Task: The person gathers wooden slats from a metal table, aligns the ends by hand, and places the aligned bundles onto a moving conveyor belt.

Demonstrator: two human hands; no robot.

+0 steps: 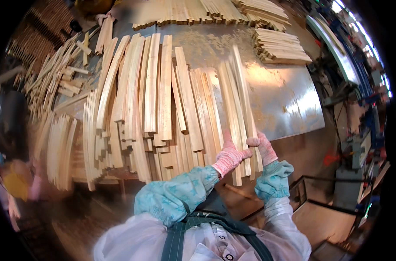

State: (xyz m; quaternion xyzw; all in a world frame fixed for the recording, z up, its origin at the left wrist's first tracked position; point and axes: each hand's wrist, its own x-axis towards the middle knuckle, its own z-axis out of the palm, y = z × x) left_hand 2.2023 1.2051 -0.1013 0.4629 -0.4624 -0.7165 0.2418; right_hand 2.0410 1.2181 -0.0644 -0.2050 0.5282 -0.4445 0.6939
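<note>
Both my hands wear pink-and-white knit gloves and grip a small bundle of long pale wooden strips [233, 104] over the table's near edge. My left hand [233, 157] wraps round the lower part of the bundle from the left. Against its right side, my right hand [263, 146] closes on the strips, with one strip [243, 82] leaning slightly apart. The near ends stick out below my hands. Just left of the bundle lies a broad pile of similar wooden strips [152, 87], some overhanging the table edge.
Neat stacks of strips [281, 45] lie along the far side of the metal table [293, 98], which is dusted with sawdust. Loose short pieces [72, 85] are scattered at left. A gloved hand of another person [103, 18] shows at far left. Machinery [350, 174] stands at right.
</note>
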